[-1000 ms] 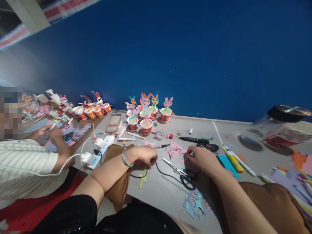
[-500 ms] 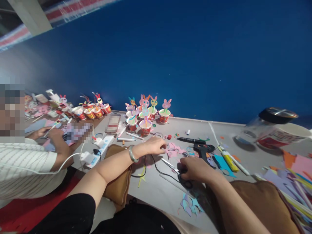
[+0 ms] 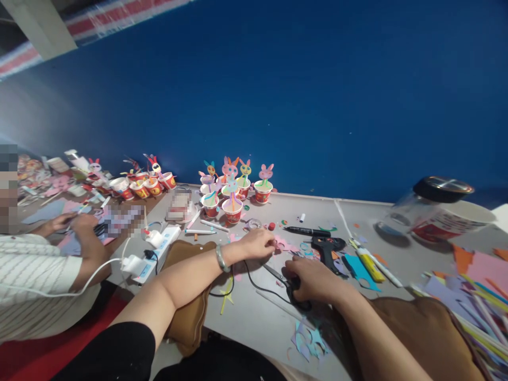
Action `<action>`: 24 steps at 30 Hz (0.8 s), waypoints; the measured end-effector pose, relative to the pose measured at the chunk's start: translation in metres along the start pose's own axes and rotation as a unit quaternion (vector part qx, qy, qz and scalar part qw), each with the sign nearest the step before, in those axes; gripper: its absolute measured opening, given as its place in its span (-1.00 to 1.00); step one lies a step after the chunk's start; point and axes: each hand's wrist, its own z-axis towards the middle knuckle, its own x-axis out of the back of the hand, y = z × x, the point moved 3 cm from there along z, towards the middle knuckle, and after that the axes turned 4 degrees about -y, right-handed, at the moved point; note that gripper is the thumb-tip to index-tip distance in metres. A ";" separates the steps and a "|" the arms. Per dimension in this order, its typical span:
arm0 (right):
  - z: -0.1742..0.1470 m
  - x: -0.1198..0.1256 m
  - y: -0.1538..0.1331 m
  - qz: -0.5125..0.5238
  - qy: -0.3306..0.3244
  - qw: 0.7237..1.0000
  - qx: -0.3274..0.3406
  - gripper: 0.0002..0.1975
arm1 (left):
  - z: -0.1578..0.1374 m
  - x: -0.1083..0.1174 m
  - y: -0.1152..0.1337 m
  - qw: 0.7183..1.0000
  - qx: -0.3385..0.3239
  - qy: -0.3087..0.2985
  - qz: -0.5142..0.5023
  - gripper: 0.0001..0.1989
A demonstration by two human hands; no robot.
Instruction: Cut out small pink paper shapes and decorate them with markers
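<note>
My left hand (image 3: 257, 244), with a bangle on its wrist, reaches to the edge of the pink paper scraps (image 3: 286, 244). Its fingers are bent together, and whatever is at their tips is too small to make out. My right hand (image 3: 313, 276) is curled over the black handles of the scissors (image 3: 273, 272), whose blades point toward my left hand. A black cord (image 3: 254, 280) runs between the hands. Just beyond the right hand lies a black glue gun (image 3: 326, 251), with a black marker (image 3: 304, 231) behind it.
Paper cups with rabbit figures (image 3: 232, 210) stand near the blue wall. To the left are a power strip (image 3: 162, 248) and a co-worker's hands (image 3: 81, 222). A yellow cutter (image 3: 371, 264), a lidded jar (image 3: 413, 211) and paper strips (image 3: 472, 307) lie right. Blue scraps (image 3: 309, 338) lie near me.
My left hand has shifted slightly right, closer to the pink scraps. The scissors' blades have turned a little under my right hand. The whole view has swung slightly.
</note>
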 end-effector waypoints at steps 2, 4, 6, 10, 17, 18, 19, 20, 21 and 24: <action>-0.001 0.002 0.001 0.006 0.001 1.000 -0.009 -0.74 | -0.002 0.006 -0.003 0.999 0.013 0.014 -0.041 -0.82; -0.002 0.005 0.002 0.017 0.005 1.000 -0.013 -0.80 | -0.003 0.012 -0.008 0.986 0.036 0.025 -0.160 -0.77; -0.004 0.009 0.004 0.038 0.012 0.999 -0.011 -0.85 | -0.005 0.017 -0.013 0.932 0.072 0.034 -0.355 -0.76; -0.010 0.018 0.011 0.104 0.006 0.994 0.008 -0.84 | -0.007 0.026 -0.015 0.829 0.107 0.032 -0.548 -0.73; -0.032 0.037 0.007 0.409 0.003 0.898 0.162 -0.89 | -0.011 0.035 -0.008 0.741 0.115 0.005 -0.661 -0.72; -0.033 0.040 0.006 0.457 0.033 0.873 0.165 -0.88 | -0.012 0.035 -0.007 0.741 0.108 0.004 -0.663 -0.69; -0.033 0.042 0.006 0.499 0.078 0.848 0.161 -0.85 | -0.012 0.035 -0.006 0.741 0.101 0.005 -0.663 -0.68; -0.032 0.045 0.007 0.534 0.134 0.821 0.152 -0.83 | -0.013 0.035 -0.005 0.743 0.096 0.005 -0.663 -0.66; -0.031 0.046 0.008 0.564 0.192 0.790 0.141 -0.82 | -0.013 0.035 -0.004 0.744 0.091 0.009 -0.662 -0.64; -0.025 0.047 0.015 0.638 0.326 0.690 0.104 -0.77 | -0.014 0.037 -0.002 0.746 0.080 0.032 -0.660 -0.61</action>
